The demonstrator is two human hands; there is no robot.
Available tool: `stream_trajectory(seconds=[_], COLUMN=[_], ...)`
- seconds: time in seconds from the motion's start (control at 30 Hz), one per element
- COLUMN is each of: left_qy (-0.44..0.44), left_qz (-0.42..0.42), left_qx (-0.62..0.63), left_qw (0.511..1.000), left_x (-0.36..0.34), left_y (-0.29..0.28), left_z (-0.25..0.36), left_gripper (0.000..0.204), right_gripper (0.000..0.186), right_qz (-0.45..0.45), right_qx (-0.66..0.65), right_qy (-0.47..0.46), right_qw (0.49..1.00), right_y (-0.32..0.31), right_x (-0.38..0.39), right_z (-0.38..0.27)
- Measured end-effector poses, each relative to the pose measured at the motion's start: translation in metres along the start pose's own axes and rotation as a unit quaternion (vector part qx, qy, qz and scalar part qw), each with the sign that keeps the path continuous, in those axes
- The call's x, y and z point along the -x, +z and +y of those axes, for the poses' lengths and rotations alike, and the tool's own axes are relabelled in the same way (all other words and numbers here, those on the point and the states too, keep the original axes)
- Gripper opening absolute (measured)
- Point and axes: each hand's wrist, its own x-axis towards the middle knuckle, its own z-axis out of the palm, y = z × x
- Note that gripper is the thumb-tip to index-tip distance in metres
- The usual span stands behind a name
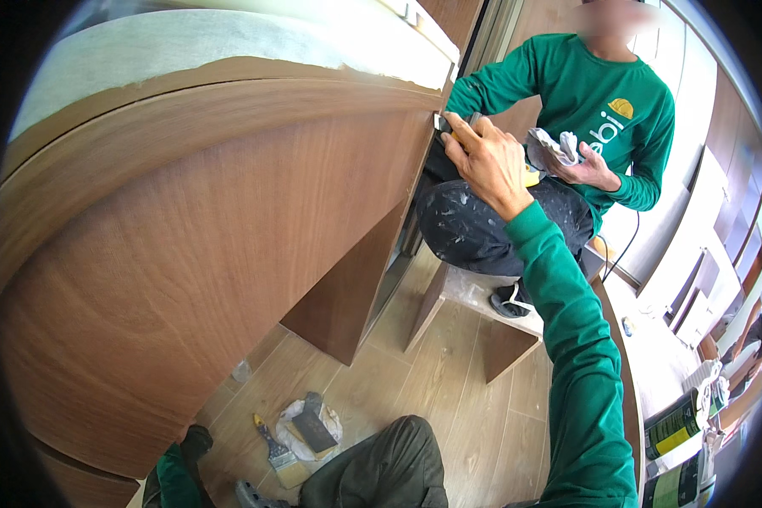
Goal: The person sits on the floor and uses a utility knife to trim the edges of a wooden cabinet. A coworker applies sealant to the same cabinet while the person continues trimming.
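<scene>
The panel (220,220) fills the left side, its smooth brown grain running in long streaks, its edges bowed by the lens. Along the top, a pale, matt surface (186,55) meets an uneven brown band (245,72), ragged where the two join.

The right hand (489,161) is at the panel's far upper corner, the index finger stretched toward the edge and the other fingers bent. A small, squarish pale tip (438,122) shows just beyond the fingertips, and a bit of yellow lies under them; I cannot tell whether the fingers grip a tool. The left hand is out of sight, so its state cannot be told; only a green sleeve (174,472) shows at the lower left.

Beyond the right hand sits a co-worker (605,102) in a soft green top and dark, paint-flecked trousers, holding a crumpled whitish cloth (554,146). A shoe (508,301) rests on a low, flat-topped wooden stool (466,286).

On the plank-patterned floor (449,381), a flat brush (279,453) with pale bristles lies beside a grey rectangular blade (315,426) on a rough white lump (289,433). Cylindrical cans (673,432) stand at the right.
</scene>
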Motion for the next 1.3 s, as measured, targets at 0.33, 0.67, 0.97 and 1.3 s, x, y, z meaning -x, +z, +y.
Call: stream_trajectory(seconds=[0.33,0.67,0.97,1.3], left_qy=[0.014,0.02,0.008,0.007], left_qz=[-0.003,0.0,-0.003,-0.004], left_qx=[-0.002,0.0,0.0,0.001], left_qw=[1.0,1.0,1.0,1.0], left_x=[-0.004,-0.014,-0.008,-0.007], left_y=[0.003,0.003,0.005,0.002], left_z=[0.007,0.017,0.0,-0.002], left_gripper=[0.082,0.082,0.081,0.081], right_gripper=[0.031,0.033,0.028,0.028], right_qz=[0.015,-0.013,0.018,0.006], right_qx=[-0.026,-0.009,-0.021,-0.02], right_qy=[-0.011,0.002,0.005,0.016], right_qw=[0.999,1.0,1.0,1.0], right_y=[-0.001,-0.003,0.0,-0.003], right_x=[0.0,-0.001,-0.002,0.0], right_z=[0.008,0.003,-0.003,-0.002])
